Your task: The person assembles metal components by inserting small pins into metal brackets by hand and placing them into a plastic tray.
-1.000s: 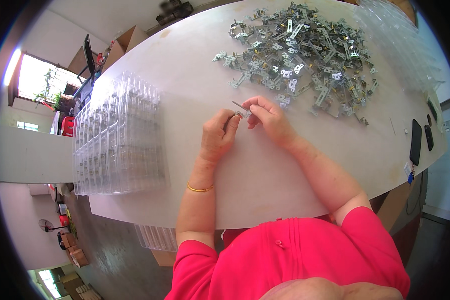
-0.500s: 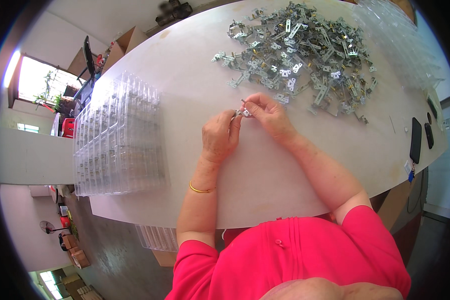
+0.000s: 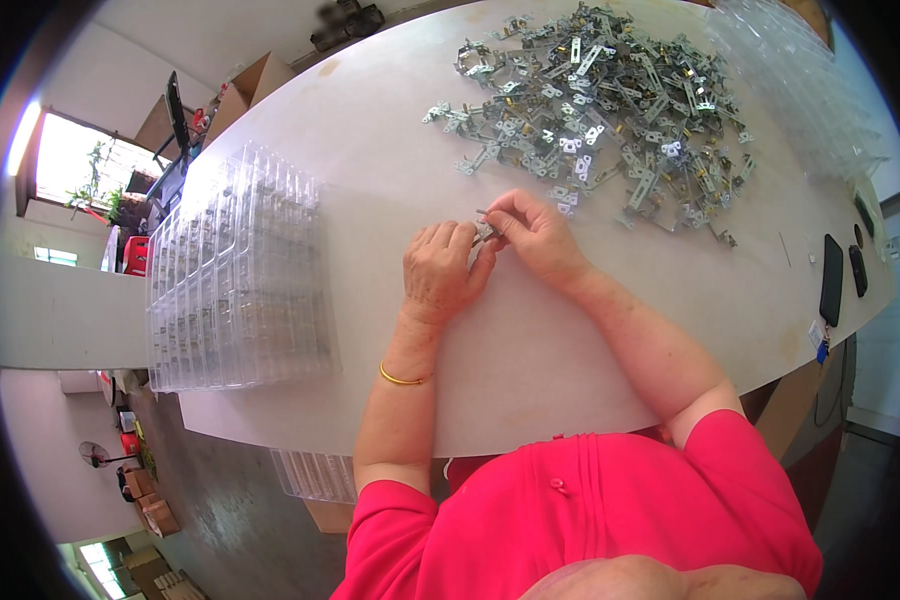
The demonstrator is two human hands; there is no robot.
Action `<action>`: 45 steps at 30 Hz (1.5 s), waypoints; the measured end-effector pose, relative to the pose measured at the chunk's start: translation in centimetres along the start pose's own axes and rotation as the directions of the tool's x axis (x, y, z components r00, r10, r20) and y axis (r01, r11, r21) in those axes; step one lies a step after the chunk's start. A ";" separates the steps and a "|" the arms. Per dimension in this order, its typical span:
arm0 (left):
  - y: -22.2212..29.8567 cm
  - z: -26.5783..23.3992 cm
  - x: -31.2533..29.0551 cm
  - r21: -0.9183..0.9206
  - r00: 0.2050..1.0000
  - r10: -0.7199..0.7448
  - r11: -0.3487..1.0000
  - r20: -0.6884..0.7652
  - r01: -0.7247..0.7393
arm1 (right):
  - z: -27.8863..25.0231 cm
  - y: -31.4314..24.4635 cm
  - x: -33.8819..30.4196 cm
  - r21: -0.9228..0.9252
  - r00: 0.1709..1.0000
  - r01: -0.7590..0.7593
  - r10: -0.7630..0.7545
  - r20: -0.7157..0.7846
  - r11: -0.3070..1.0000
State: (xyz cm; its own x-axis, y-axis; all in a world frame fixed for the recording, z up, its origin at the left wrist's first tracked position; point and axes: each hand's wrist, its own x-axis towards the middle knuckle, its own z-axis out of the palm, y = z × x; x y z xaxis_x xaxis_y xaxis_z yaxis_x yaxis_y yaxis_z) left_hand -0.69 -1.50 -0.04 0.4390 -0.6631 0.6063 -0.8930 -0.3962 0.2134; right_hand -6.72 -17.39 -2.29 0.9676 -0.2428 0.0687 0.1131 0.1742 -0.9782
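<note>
Over the middle of the table, my two hands meet at the fingertips. My left hand (image 3: 438, 268) pinches a small silvery metal bracket (image 3: 483, 232) between thumb and fingers. Pinched in my right hand (image 3: 538, 232) is a thin dark metal pin (image 3: 482, 212), whose end sticks out past the fingertips and lies against the bracket. Fingers hide most of both parts. Beyond my hands spreads a large pile of loose metal brackets (image 3: 610, 110), some with brass-coloured pieces.
A tall stack of clear plastic trays (image 3: 240, 280) stands at the table's left, with more clear trays (image 3: 810, 90) at the far right. On the right edge lie a black phone (image 3: 831, 280), a smaller black object (image 3: 858, 271), a thin wire (image 3: 784, 249) and blue-tagged keys (image 3: 822, 350).
My right hand has come slightly down and tilted the pin flatter. The left hand's fingers have shifted around the bracket. The pile and trays are unchanged.
</note>
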 end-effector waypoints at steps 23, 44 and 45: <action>-1.0 -0.7 -0.6 -0.698 0.771 -0.400 0.344 0.495 0.627 | -0.1 0.7 0.4 -0.400 0.869 0.368 -0.463 -0.173 0.840; -1.0 1.0 -1.1 -0.667 0.817 -0.516 0.517 0.256 0.536 | 0.6 -0.1 -0.9 -0.563 0.880 0.401 -0.474 0.019 0.723; -1.0 1.0 -1.2 -0.660 0.819 -0.518 0.529 0.246 0.533 | 0.6 -0.1 -1.0 -0.574 0.877 0.420 -0.476 0.058 0.703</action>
State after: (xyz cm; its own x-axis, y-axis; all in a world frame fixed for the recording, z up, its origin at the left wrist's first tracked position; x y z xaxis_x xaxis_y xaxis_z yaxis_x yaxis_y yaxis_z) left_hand -0.21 -0.97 -1.74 0.8468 -0.4940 0.1972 -0.3034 -0.1441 0.9419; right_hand -7.53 -16.57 -2.14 0.8082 -0.2406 0.5376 0.3564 -0.5268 -0.7716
